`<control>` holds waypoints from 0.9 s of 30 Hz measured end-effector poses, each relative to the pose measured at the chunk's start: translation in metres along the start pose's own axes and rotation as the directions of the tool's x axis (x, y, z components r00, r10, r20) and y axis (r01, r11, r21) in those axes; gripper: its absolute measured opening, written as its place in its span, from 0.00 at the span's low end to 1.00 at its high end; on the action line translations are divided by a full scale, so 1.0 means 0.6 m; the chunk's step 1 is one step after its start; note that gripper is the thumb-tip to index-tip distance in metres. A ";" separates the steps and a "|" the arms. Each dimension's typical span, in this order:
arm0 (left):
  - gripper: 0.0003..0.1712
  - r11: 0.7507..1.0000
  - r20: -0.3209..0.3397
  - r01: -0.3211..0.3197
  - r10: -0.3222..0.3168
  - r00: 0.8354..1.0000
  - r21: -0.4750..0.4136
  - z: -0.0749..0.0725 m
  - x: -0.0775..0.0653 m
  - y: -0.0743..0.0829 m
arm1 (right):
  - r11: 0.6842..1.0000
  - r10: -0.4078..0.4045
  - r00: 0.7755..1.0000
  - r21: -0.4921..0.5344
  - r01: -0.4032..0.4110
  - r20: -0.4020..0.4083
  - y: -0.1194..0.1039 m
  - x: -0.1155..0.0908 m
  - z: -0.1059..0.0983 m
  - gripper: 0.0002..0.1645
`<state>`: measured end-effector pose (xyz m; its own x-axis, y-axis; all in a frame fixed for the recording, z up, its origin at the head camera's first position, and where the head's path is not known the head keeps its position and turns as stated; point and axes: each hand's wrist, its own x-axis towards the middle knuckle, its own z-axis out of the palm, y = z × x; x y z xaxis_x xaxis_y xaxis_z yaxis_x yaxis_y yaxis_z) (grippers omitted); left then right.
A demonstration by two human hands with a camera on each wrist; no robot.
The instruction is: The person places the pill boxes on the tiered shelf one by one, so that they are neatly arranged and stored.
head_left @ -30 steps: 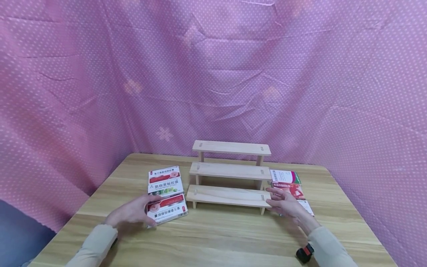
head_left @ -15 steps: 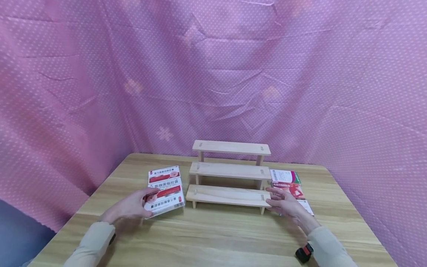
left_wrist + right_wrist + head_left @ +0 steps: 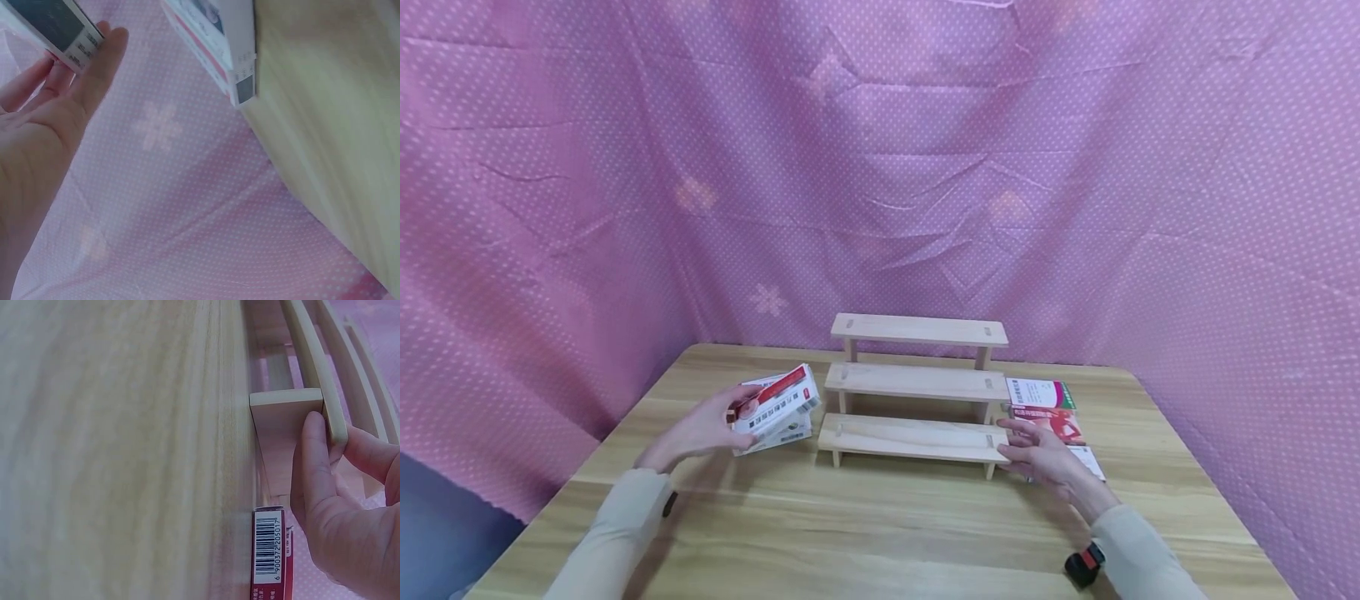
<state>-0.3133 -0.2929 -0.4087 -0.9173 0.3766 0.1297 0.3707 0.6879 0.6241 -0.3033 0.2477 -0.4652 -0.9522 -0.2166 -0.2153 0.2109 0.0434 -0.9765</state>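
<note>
Pink cloth hangs behind a wooden table, where a person works with two bare hands. The left hand grips a white and red box between the thumb and the fingers. This box is tilted and held above the left part of the table, over a lower box, which is partly hidden by it. One more white edge shows behind, but it is too covered for me to tell what it is. The right hand pinches the right end of the lowest step of a shelf; in the right wrist view, its fingers lie on both sides of this step. Just beside this hand, three boxes lie in a row on the table, the nearest one partly covered by the hand. As for the progress, I would judge that the work is near its beginning: one box is lifted, while the other boxes that I can see lie, not yet in a hand, at the left and the right of the shelf. The shelf itself stands upright, with three steps which rise toward the cloth. The table is of pale wood with long grain, and its far corners are rounded. The cloth has white dots, some flowers and many creases; at the lower left, past the table, a blue-grey area shows, which I cannot identify.
</note>
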 end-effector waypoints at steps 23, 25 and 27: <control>0.48 0.997 -0.129 -0.014 0.004 0.992 -0.081 -0.006 0.082 0.028 | 1.000 0.012 1.000 0.012 -0.012 0.005 -0.001 0.001 -0.001 0.40; 0.49 0.997 -0.134 -0.012 0.001 0.991 -0.082 -0.006 0.089 0.030 | 1.000 0.014 1.000 0.015 -0.014 0.009 -0.001 0.001 -0.002 0.41; 0.49 0.996 -0.136 -0.010 -0.002 0.991 -0.092 -0.005 0.097 0.034 | 1.000 0.016 1.000 0.020 -0.016 0.012 0.000 0.001 -0.002 0.41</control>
<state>-0.3594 -0.2588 -0.3860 -0.9295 0.2868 0.2321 0.3650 0.6240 0.6909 -0.3043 0.2490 -0.4656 -0.9462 -0.2271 -0.2304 0.2304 0.0271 -0.9727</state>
